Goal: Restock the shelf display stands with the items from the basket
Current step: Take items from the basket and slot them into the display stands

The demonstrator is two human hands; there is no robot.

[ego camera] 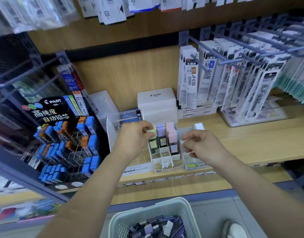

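printed "pilot" above chinese characters on the black display rack [51, 109] left of the clear divided stand [166, 163]; marked "hb" on its blue and orange lead cases [89, 143]. stamped "pilot" again on the white box [156, 98] behind the stand. labelled "mono refill" on the flat boxes [190, 112] behind and right of the stand, and "mono graph mg" on the strip [135, 170] at the stand's front left. showed "0.5" and "jf-0.5" on the hanging refill packs [190, 78] above and right of the stand.

pinched the green-capped case [153, 134] at its top with the left hand [135, 140], fingers curled, in the stand's leftmost lane, just beside the purple-capped case [161, 133] and the pink-capped cases [171, 133] upright in the next lanes. held the right hand [201, 146] at the stand's right side, fingers curled in; could not tell whether gripping something or only touching the clear plastic.

lay unfilled along the front halves of the stand's lanes. ran open along the wooden shelf [250, 145] right of the stand, out to the front edge. sat below and in front of the stand as the white basket [123, 219], dark cases [158, 227] heaped inside.
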